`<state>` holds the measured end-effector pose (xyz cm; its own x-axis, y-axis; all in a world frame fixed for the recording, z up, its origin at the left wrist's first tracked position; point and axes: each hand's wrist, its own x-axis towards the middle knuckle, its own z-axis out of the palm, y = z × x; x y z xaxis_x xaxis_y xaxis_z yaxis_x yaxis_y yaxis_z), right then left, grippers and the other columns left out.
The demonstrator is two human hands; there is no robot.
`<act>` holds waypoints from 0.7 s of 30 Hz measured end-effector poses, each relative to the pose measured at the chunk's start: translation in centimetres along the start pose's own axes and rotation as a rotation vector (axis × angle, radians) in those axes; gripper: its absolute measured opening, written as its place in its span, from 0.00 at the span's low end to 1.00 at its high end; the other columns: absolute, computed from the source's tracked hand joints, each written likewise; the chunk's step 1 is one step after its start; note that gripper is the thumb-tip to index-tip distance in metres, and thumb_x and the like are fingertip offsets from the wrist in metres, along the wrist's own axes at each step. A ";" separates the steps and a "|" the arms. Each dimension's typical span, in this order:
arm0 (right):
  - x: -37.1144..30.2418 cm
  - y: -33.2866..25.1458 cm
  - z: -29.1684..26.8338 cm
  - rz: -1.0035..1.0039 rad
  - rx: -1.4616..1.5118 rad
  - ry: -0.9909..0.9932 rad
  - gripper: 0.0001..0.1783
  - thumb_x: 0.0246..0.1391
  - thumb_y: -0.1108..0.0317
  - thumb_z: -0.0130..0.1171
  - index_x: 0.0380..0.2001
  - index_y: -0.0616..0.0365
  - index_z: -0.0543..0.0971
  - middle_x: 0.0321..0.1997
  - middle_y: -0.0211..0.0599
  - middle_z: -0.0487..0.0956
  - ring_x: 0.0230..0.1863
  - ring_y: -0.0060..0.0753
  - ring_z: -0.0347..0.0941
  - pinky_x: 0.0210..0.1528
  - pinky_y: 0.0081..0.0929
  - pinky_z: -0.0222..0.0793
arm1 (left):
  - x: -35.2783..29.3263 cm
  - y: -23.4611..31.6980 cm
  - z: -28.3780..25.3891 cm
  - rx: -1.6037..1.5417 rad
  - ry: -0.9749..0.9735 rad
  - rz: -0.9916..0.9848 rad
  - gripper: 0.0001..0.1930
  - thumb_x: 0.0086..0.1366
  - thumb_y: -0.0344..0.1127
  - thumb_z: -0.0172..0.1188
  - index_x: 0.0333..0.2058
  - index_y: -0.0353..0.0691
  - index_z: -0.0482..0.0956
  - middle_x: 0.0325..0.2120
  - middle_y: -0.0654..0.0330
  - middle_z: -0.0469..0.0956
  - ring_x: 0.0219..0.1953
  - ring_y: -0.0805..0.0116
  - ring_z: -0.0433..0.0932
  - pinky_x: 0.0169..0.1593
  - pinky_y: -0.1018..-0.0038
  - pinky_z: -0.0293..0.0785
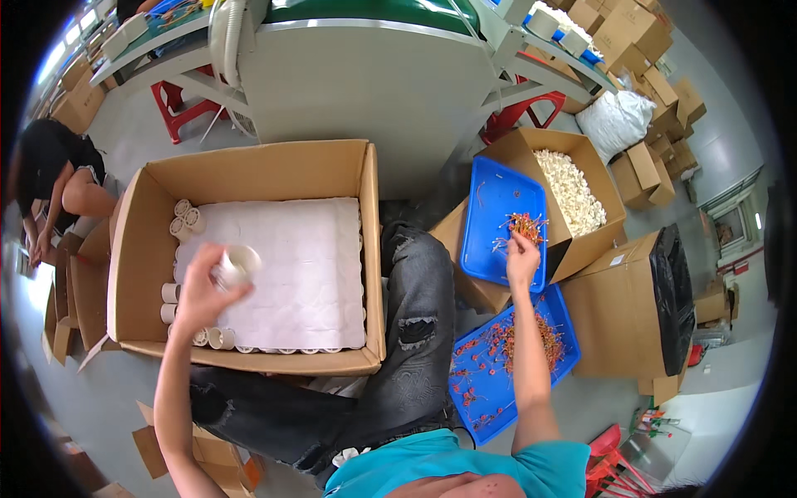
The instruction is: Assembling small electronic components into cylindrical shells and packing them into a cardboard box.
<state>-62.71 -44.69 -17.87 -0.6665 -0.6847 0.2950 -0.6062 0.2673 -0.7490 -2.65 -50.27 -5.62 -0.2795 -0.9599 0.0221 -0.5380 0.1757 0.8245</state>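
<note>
My left hand (207, 290) is closed around a white plastic cup-like cylinder (240, 265), slightly blurred, above a large open cardboard box (249, 159). Inside that box lies a white sheet (286, 266), with several similar white cylinders (193, 220) along its left and near edges. Over on the right, the fingers of my right hand (522, 259) are pinched together at a small pile of red-and-orange thin-wired parts (526, 226) in an upper blue tray (486, 245). What sits between those fingertips is hidden.
A lower blue tray (483, 423) holds more wired parts. Behind the upper tray, a cardboard box (512, 149) is filled with small white pieces (571, 191). A carton with a black liner (618, 307) stands at right. Another person (62, 178) sits at far left. A grey machine (357, 100) stands ahead.
</note>
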 end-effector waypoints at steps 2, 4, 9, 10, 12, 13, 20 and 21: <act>3.2 -0.7 0.1 -0.211 -0.139 0.149 0.12 0.55 0.71 0.61 0.41 0.59 0.86 0.38 0.51 0.82 0.41 0.51 0.80 0.45 0.41 0.74 | -3.8 4.1 2.0 -0.279 -0.148 -0.017 0.29 0.46 0.30 0.77 0.47 0.36 0.75 0.40 0.62 0.75 0.45 0.72 0.75 0.51 0.73 0.72; 6.6 -1.9 -0.2 -0.255 -0.213 0.182 0.11 0.56 0.71 0.59 0.40 0.60 0.86 0.37 0.51 0.82 0.41 0.53 0.79 0.46 0.43 0.74 | -8.0 6.6 4.8 -0.618 -0.227 -0.083 0.32 0.47 0.31 0.79 0.49 0.36 0.72 0.42 0.60 0.78 0.46 0.71 0.77 0.53 0.72 0.73; 12.9 -3.5 2.6 -0.085 -0.626 -0.266 0.18 0.47 0.76 0.59 0.43 0.55 0.87 0.44 0.56 0.83 0.49 0.53 0.80 0.52 0.41 0.75 | -15.2 6.3 12.1 -1.120 -0.184 -0.132 0.31 0.48 0.34 0.79 0.45 0.37 0.66 0.45 0.43 0.81 0.48 0.59 0.82 0.54 0.62 0.77; 14.1 -1.8 2.5 -0.094 -0.630 -0.259 0.18 0.47 0.76 0.59 0.43 0.55 0.87 0.44 0.56 0.83 0.49 0.53 0.80 0.52 0.41 0.75 | -16.0 6.0 13.4 -1.214 -0.146 -0.154 0.30 0.48 0.34 0.79 0.44 0.38 0.66 0.44 0.42 0.81 0.47 0.57 0.82 0.53 0.61 0.78; 16.7 2.5 0.8 -0.157 -0.717 -0.532 0.20 0.43 0.77 0.61 0.42 0.52 0.87 0.45 0.56 0.82 0.48 0.55 0.80 0.53 0.42 0.75 | -16.6 5.4 15.5 -1.251 -0.153 -0.108 0.31 0.48 0.35 0.78 0.45 0.38 0.66 0.44 0.42 0.81 0.46 0.56 0.82 0.52 0.60 0.79; 16.2 2.4 1.5 -0.097 -0.728 -0.528 0.17 0.41 0.75 0.63 0.38 0.52 0.88 0.43 0.54 0.83 0.47 0.53 0.81 0.52 0.41 0.76 | -17.2 5.4 15.8 -1.244 -0.118 -0.145 0.31 0.49 0.34 0.78 0.45 0.38 0.66 0.44 0.42 0.81 0.46 0.56 0.82 0.52 0.61 0.79; 12.3 -3.1 -0.2 -0.109 -0.478 -0.150 0.11 0.50 0.68 0.62 0.37 0.54 0.88 0.42 0.54 0.84 0.45 0.55 0.81 0.50 0.46 0.76 | -19.1 5.0 17.0 -1.311 0.077 -0.210 0.33 0.48 0.36 0.78 0.48 0.39 0.66 0.39 0.46 0.80 0.40 0.58 0.82 0.46 0.64 0.81; 12.1 -3.4 -1.0 -0.107 -0.485 -0.144 0.11 0.50 0.68 0.62 0.37 0.54 0.88 0.42 0.54 0.84 0.45 0.55 0.81 0.50 0.46 0.76 | -19.1 4.8 17.2 -1.353 0.114 -0.204 0.34 0.48 0.36 0.78 0.50 0.39 0.67 0.37 0.49 0.80 0.39 0.59 0.82 0.45 0.64 0.80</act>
<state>-69.09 -53.21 -11.14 -0.5442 -0.8024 0.2448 -0.8218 0.4511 -0.3482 -13.56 -27.34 -11.78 -0.1879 -0.9668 -0.1730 0.6454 -0.2543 0.7202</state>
